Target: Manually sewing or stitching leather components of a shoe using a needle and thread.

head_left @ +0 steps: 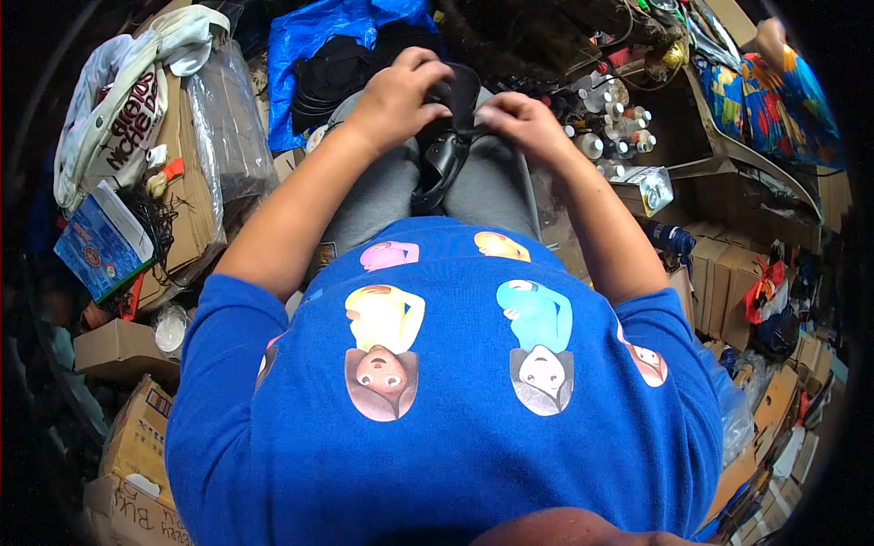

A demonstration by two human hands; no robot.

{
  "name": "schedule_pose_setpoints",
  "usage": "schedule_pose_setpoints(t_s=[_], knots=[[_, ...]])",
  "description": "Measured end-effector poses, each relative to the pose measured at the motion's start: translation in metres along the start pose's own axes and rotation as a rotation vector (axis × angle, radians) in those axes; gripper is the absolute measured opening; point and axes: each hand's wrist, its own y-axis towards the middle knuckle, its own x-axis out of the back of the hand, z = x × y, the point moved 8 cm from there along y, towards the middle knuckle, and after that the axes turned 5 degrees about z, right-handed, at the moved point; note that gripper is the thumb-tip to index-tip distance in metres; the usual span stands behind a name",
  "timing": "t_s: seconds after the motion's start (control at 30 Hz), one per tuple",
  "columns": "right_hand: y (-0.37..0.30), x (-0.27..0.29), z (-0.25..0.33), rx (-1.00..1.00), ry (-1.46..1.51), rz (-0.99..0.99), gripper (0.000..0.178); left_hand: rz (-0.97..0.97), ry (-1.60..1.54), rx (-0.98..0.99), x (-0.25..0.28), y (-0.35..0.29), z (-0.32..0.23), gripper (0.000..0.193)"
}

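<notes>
A black sandal (443, 162), glossy in places, rests between my thighs over grey trousers, with a dark flap or strap standing up at its far end. My left hand (401, 98) is bent around the left side of that upper part, thumb and fingers curled toward it. On the other side my right hand (521, 124) has its fingertips pinched together at the sandal's right edge. Exactly what the fingertips grip is partly hidden.
Several small white-capped bottles (614, 127) stand right of my knees. A blue plastic bag (314, 45) with black items lies ahead. Cardboard boxes (123, 350) and a blue book (105, 241) are at left. Another person's hand (771, 41) shows at far right, by a colourful garment (774, 109).
</notes>
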Motion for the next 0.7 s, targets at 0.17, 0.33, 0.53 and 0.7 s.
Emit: schedule_pose_setpoints(t_s=[0.17,0.33,0.53,0.7], knots=[[-0.016,-0.005,0.013,0.159,-0.318,-0.005,0.029,0.156,-0.066,0.129,-0.006,-0.052,0.016,0.036],[-0.007,0.015,-0.007,0.097,-0.339,-0.105,0.025,0.406,-0.003,0.327,0.010,-0.060,0.032,0.029],[0.007,0.029,-0.067,-0.210,1.095,-0.448,0.034,0.345,0.041,0.065,-0.019,-0.035,0.006,0.034],[0.013,0.006,-0.064,-0.250,1.706,-0.314,0.033,0.554,-0.032,0.086,-0.018,-0.045,0.012,0.026]])
